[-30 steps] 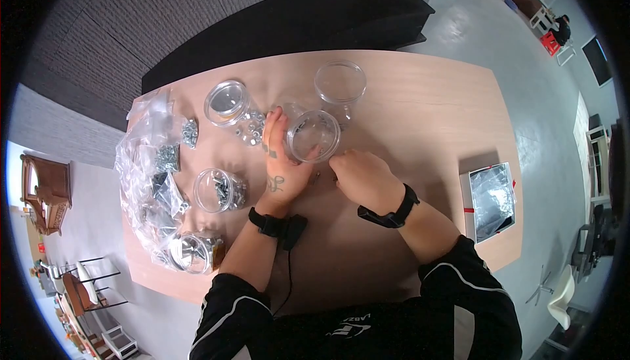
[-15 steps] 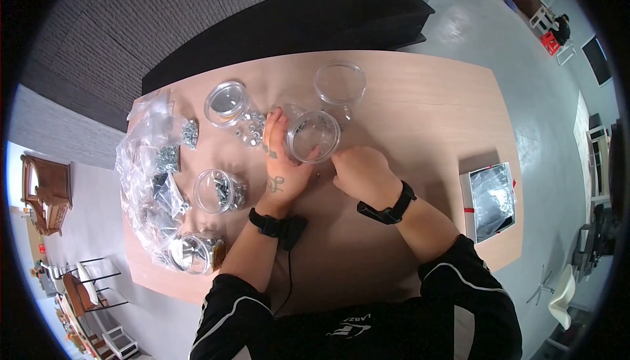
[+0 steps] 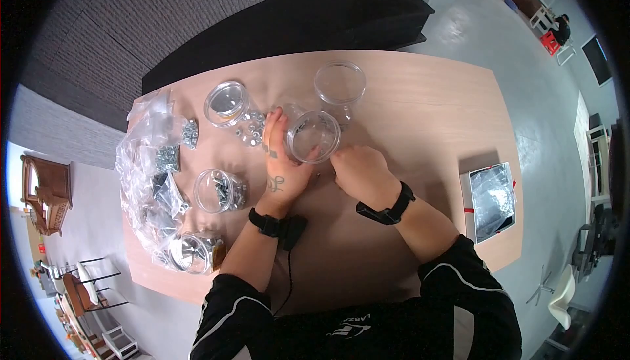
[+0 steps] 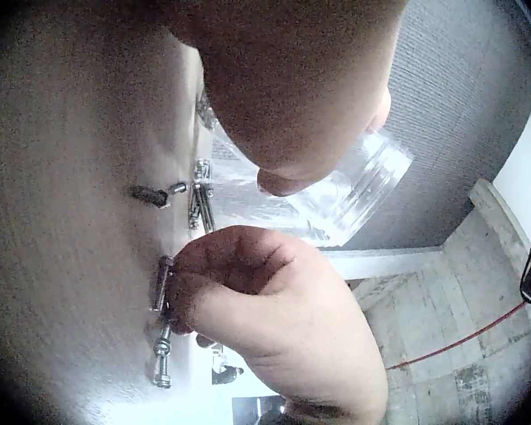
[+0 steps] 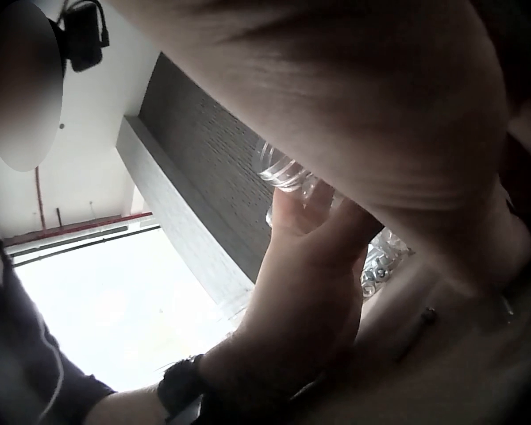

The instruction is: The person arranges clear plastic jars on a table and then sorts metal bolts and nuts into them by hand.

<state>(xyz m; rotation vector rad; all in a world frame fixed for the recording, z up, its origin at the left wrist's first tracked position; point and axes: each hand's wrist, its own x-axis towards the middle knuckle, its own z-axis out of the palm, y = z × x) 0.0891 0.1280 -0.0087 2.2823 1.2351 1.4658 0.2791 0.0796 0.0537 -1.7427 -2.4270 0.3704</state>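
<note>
My left hand (image 3: 285,157) is wrapped round a clear plastic jar (image 3: 314,138), its mouth facing up. Bolts (image 4: 201,197) show through the jar's lower wall in the left wrist view. Close by on the right, my right hand (image 3: 364,173) reaches down to the table with curled fingers. In the left wrist view its thumb and forefinger pinch at a small bolt (image 4: 163,283) on the tabletop. Another bolt (image 4: 163,356) lies just beside those fingertips, and one more (image 4: 155,197) rests nearer the jar.
Left of the hands stand a jar of nuts (image 3: 226,104), a jar of bolts (image 3: 216,191) and another filled jar (image 3: 191,254). Plastic bags of hardware (image 3: 147,183) cover the left edge. A clear jar (image 3: 340,83) stands behind; a box (image 3: 489,202) sits at right.
My right hand has shifted slightly away from my body, its fingers staying low by the jar. The left hand and the jar have kept their place.
</note>
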